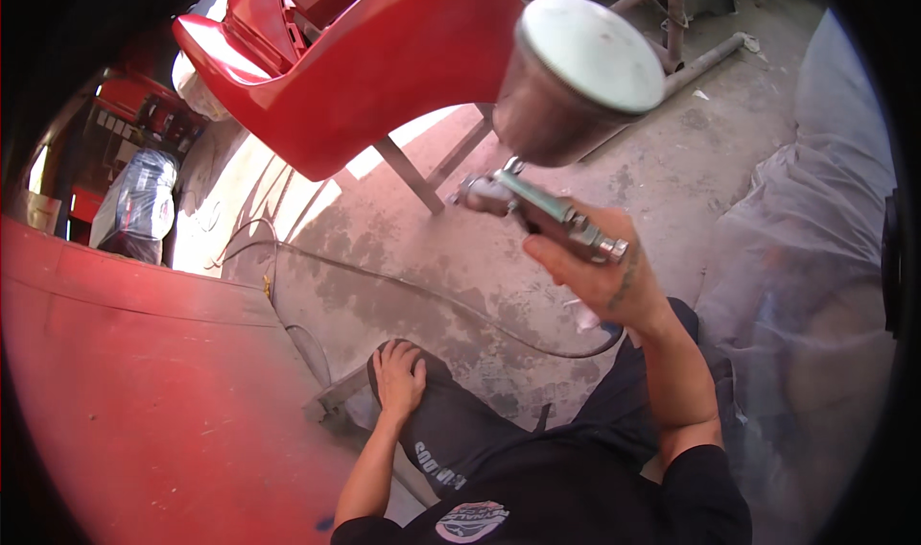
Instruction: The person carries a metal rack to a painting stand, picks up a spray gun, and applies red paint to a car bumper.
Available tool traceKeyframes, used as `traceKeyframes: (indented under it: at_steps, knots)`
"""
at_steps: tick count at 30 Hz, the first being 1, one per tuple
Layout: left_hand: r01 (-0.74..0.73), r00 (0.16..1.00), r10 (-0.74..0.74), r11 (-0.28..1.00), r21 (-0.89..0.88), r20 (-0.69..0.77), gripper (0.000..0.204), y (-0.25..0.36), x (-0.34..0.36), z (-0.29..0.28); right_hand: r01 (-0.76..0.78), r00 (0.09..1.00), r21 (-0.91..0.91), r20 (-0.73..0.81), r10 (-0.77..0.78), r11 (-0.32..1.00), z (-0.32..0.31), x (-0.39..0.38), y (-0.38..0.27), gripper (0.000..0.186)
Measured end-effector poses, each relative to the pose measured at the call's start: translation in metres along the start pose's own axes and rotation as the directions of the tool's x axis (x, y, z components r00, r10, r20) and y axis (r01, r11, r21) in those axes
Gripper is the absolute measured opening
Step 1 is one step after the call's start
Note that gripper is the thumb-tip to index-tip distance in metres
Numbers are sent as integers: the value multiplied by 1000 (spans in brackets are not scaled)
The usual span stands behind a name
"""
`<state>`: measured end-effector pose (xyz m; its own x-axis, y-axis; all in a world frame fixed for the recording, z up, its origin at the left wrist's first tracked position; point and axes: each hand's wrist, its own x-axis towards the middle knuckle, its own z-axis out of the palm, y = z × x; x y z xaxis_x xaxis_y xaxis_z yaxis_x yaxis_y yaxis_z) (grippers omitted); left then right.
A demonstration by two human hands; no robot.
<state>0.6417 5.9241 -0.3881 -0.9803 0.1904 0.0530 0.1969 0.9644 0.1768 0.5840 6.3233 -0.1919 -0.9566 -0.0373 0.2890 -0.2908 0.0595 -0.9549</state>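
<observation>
My right hand (614,267) is wrapped round the handle of a paint spray gun (547,214), raised in front of me. On top of the gun sits a round cup (547,113) with a pale lid. The metal nozzle points left, toward a glossy red car bumper (403,75) on a stand, apart from it. A dark air hose (422,291) runs from below my right hand across the floor to the left. My left hand (400,377) rests on my knee with its fingers spread and nothing in it.
At the left is a large red painted panel (144,382). Metal stand legs (413,176) hold up the bumper. Translucent plastic sheeting (787,257) drapes the right side. Metal pipes (705,70) lie at the back right. A plastic-wrapped object (136,200) stands at the far left.
</observation>
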Motion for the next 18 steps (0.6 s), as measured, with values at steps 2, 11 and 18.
traceKeyframes:
  at_steps: [2,11,18]
  knots:
    - [33,999,-33,999,6,14,29,-2,-2,-3,-190,964,24,-185,191,982,-28,6,3,21]
    - [33,999,-33,999,8,-35,26,-16,-13,2,-197,721,-131,-691,53,972,-117,47,74,38]
    - [23,999,-23,1000,-6,-24,23,-12,-14,-3,-243,746,-94,-655,124,965,-68,29,34,37]
